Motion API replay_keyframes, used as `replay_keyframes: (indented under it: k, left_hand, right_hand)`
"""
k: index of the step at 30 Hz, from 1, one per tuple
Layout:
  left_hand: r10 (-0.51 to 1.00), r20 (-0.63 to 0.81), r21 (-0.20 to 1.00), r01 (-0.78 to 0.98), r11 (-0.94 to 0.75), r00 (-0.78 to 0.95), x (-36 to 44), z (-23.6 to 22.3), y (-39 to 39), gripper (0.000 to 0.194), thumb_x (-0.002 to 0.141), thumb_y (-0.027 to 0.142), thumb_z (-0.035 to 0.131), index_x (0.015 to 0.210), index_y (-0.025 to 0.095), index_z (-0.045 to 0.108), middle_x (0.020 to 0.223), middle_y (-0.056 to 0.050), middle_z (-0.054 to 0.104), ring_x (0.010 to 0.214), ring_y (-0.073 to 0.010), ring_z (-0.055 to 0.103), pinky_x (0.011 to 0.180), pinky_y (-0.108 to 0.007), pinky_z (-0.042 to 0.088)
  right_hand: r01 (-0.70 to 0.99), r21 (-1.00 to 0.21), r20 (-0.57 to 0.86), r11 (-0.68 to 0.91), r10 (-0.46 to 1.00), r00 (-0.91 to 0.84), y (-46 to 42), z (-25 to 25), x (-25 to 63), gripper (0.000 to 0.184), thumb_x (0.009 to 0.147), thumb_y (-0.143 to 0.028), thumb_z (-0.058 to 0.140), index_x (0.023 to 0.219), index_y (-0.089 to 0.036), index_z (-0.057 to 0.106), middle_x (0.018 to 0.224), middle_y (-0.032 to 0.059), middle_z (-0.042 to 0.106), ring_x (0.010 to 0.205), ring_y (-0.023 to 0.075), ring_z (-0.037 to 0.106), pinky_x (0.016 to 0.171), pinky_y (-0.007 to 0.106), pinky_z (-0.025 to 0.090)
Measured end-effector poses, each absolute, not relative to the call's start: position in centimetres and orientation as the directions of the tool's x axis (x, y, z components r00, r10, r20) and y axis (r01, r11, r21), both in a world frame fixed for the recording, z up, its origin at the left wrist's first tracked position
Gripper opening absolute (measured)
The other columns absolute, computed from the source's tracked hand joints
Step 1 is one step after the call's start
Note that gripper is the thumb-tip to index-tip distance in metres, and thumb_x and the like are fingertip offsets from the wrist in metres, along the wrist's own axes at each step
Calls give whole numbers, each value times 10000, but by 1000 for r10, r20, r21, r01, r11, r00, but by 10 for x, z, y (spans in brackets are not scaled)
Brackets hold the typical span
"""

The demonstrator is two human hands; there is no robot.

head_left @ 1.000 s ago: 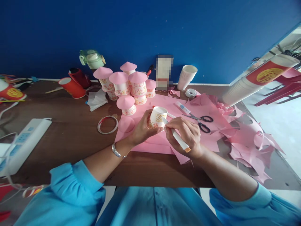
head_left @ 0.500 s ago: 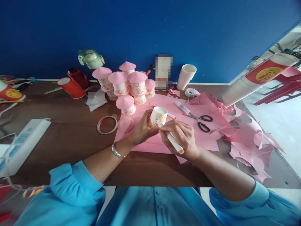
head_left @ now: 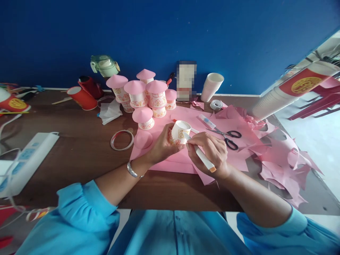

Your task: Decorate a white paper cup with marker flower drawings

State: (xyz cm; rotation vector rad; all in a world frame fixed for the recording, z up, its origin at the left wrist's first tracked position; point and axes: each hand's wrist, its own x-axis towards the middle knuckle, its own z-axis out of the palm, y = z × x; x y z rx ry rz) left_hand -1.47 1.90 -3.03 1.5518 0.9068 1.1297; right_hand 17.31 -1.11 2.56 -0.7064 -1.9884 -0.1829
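Observation:
My left hand (head_left: 165, 145) is closed around a small white paper cup (head_left: 181, 130), its base turned upward. Red flowers and a yellow crosshatched patch are drawn on the cup's side. In my right hand (head_left: 209, 150) is a white marker (head_left: 204, 159) with an orange end, its tip at or very near the yellow patch. Both hands are above pink paper (head_left: 170, 166). Behind them stand several decorated paper cups with pink cone roofs, such as the small front one (head_left: 143, 117). A pink paper cone (head_left: 142, 139) lies left of my left hand.
Scissors (head_left: 224, 136), a glue tube (head_left: 207, 121) and tape (head_left: 216, 104) lie to the right, near pink scraps (head_left: 284, 170). Stacked cups (head_left: 211, 86) stand by the blue wall. Leftward are a tape ring (head_left: 122, 140), red cups (head_left: 83, 99) and a power strip (head_left: 29, 163).
My right hand and the marker have shifted slightly right along the cup. The cup has turned a little in my left hand, and the whole view has shifted slightly.

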Motion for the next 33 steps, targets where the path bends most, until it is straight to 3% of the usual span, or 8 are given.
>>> replay_keyframes:
  k: [20,27,30,33]
  left_hand:
    - [936,209,973,39,-229,284,-16,-35,21,735,715,423,937,1273,207,510,1293,-129,649,1132,-288,656,909,-411,579]
    - [946,155,986,-105,-130,285,-20,-31,18,713,759,467,914,1315,223,541,1307,-104,629,1197,-294,604,1014,-455,540]
    - [943,108,971,-238,-32,314,-22,-26,18,655,801,457,893,1336,250,579,1253,-69,644,1185,-285,595,1041,-469,503]
    - [932,91,947,-321,28,350,-20,-24,19,561,844,398,866,1333,258,629,1199,-52,665,1166,-280,599,1057,-479,479]
  right_hand:
    - [509,-175,834,843,402,-378,-14,20,167,203,952,-61,615,1032,-242,571,796,-12,711,656,138,679,627,264,563]
    - [473,-156,847,867,364,-387,-15,22,169,187,958,-82,626,1072,-227,591,802,-5,696,654,143,679,598,272,573]
    - [499,-126,861,858,344,-375,-13,21,174,182,1014,-171,634,1187,-221,608,903,32,705,768,166,715,640,286,601]
    - [521,-182,861,834,392,-325,-10,18,179,257,1053,-219,602,1310,-215,602,987,70,697,842,193,712,680,323,603]
